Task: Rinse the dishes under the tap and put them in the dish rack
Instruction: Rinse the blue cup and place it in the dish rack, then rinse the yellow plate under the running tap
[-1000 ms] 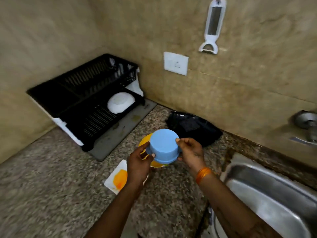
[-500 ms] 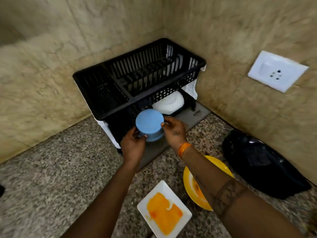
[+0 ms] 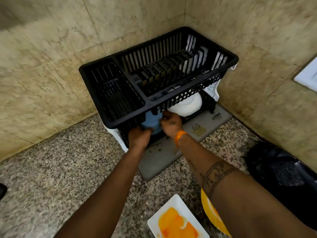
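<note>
A black two-tier dish rack (image 3: 113, 124) stands in the corner of the counter. An upside-down blue bowl (image 3: 152, 123) sits in its lower tier, partly hidden under the upper basket. My left hand (image 3: 139, 137) holds the bowl's near left side and my right hand (image 3: 170, 123) grips its right side. A white bowl (image 3: 187, 104) lies upside down in the lower tier just right of the blue one. The upper basket holds no dishes that I can see.
A grey drain mat (image 3: 164, 155) lies under the rack. A white square plate (image 3: 178, 220) smeared orange and a yellow plate (image 3: 212, 217) sit on the granite counter near me. A black item (image 3: 283, 174) lies at right; a wall socket (image 3: 307, 78) is above it.
Both hands have carried the blue bowl from in front of the rack into the lower tier, under the upper basket. My view has moved closer to the rack.
</note>
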### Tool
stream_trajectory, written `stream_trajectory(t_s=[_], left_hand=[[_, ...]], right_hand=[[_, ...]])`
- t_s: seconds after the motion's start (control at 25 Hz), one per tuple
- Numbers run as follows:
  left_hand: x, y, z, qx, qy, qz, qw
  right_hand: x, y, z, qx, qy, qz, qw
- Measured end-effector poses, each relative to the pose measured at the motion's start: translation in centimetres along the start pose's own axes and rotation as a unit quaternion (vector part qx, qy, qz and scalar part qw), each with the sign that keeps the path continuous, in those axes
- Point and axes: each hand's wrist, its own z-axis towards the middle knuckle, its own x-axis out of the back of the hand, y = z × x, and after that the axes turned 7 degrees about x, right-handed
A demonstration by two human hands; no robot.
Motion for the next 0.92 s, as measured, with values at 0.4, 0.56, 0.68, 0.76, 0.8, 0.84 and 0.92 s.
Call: stream_trajectory(t_s=[0.4,0.56,0.68,0.76,0.8,0.84,0.92], left_hand=[[-1.1,-0.8,-7.3,-0.064,0.015,-0.053,0.996],[-0.4,-3.9,-12.5,-0.110,-0.028,-0.038,0.993],[-0.3,-6.3,-16.8,-0.118,-0.061,-0.038,0.990],[-1.3,-7.5,-19.1,-0.115,-0.096,-0.030,0.988],[-2.2,-7.9,-19.8,-0.116,-0.113,-0.011,0.987],[-3.1,-8.3,-20.1,-0.113,-0.128,0.021,0.985],[-4.8,-8.4,-20.1,-0.096,-0.158,0.106,0.977]], right_hand=[[3.2,0.3,-7.0,-0.020,0.096,0.109,0.989],[6.5,0.3,-15.3,-0.062,0.140,0.240,0.959],[10.3,0.6,-22.2,-0.070,0.178,0.282,0.940],[12.7,1.1,-26.3,-0.071,0.220,0.297,0.926],[13.8,1.5,-28.0,-0.077,0.248,0.304,0.916],[14.8,2.0,-29.4,-0.085,0.272,0.309,0.907],[16.2,3.1,-31.9,-0.100,0.301,0.310,0.897]])
